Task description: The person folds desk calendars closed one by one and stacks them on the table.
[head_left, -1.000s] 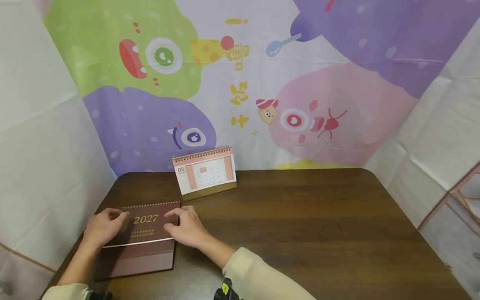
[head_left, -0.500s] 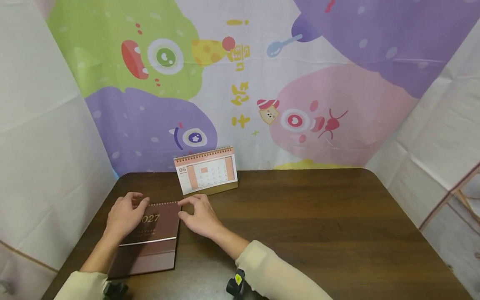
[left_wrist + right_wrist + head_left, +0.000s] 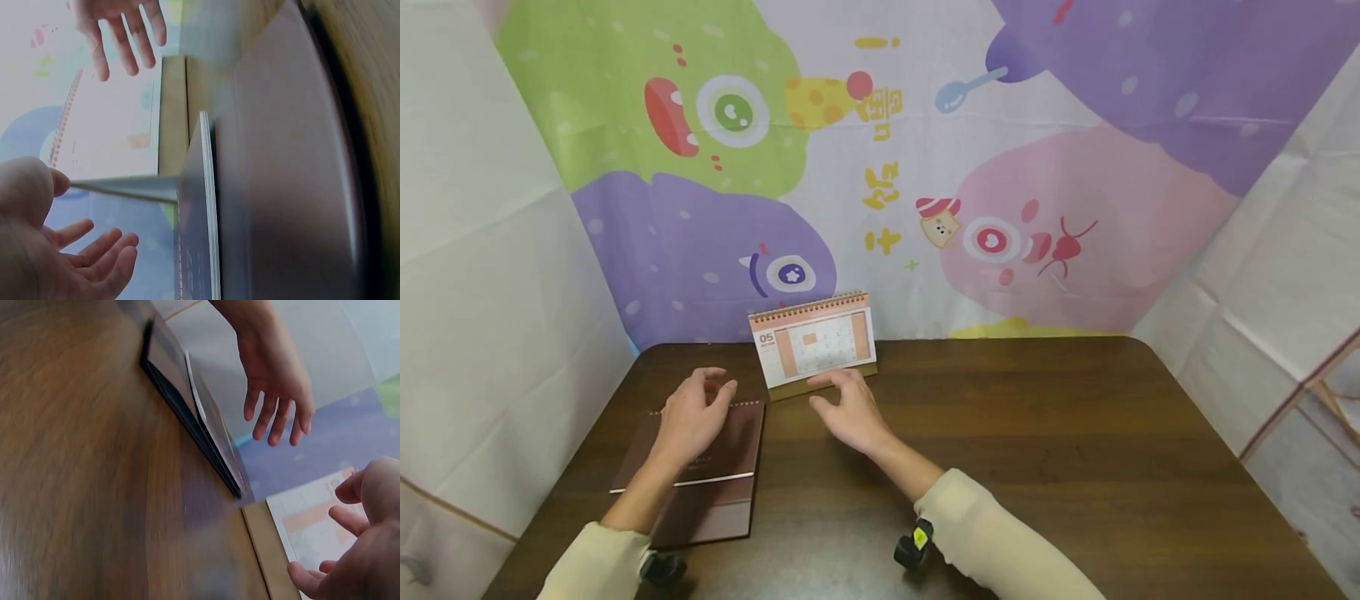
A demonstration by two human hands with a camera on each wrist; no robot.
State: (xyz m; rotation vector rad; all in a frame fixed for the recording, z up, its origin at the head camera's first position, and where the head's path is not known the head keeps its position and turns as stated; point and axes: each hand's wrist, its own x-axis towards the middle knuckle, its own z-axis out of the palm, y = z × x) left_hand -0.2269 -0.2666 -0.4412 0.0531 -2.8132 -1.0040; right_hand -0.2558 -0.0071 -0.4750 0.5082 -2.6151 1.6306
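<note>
A maroon desk calendar point(image 3: 733, 450) with a spiral top lies at the left of the table. My left hand point(image 3: 692, 417) hovers over its upper part, fingers loosely bent around nothing, covering most of the gold print. Behind it stands a pink and white desk calendar point(image 3: 820, 342) on a gold base, turned to page 05. My right hand point(image 3: 853, 417) is in front of that calendar's lower right, holding nothing, thumb and fingers apart. The right wrist view shows the fingers of the right hand point(image 3: 369, 531) overlapping the white page point(image 3: 306, 519).
The brown wooden table point(image 3: 1000, 450) stretches to the right. A cartoon-printed cloth point(image 3: 895, 167) hangs behind its back edge, and pale cloth walls point(image 3: 497, 250) flank both sides. Black wrist cameras point(image 3: 913, 546) sit by the cuffs.
Both hands have left the maroon calendar's sides and moved right and away from the body, toward the standing calendar. Both calendars have stayed in place.
</note>
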